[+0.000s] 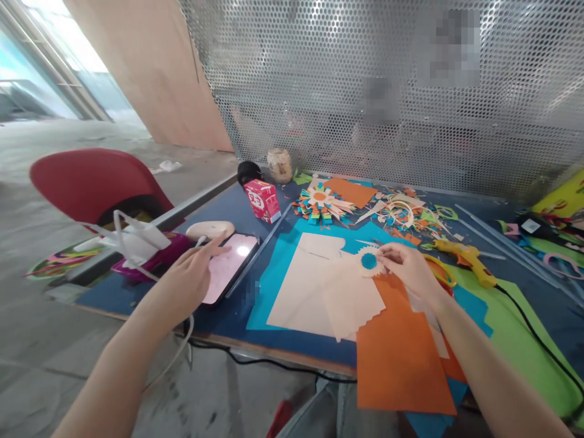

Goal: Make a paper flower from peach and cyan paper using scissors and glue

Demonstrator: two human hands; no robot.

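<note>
My right hand [404,261] pinches a small cream paper ring with a toothed edge [364,272]. Blue shows in the ring's middle; whether it is glued paper or the sheet behind, I cannot tell. Beneath lie cream sheets [301,286], one with a zigzag-cut edge, on a large blue sheet [269,298]. An orange sheet [401,365] overhangs the table's front edge below my right wrist. My left hand [194,271] holds nothing, its fingers stretched over the lit screen of a tablet [230,267]. A finished-looking fringed paper flower [319,198] lies farther back.
Behind the papers are a pink box [262,201], a jar [280,165] and a heap of paper scraps [406,213]. A yellow glue gun [465,258] with a black cord lies right, on green sheets [524,328]. White chargers [141,243] stand left; perforated metal [319,73] rises behind.
</note>
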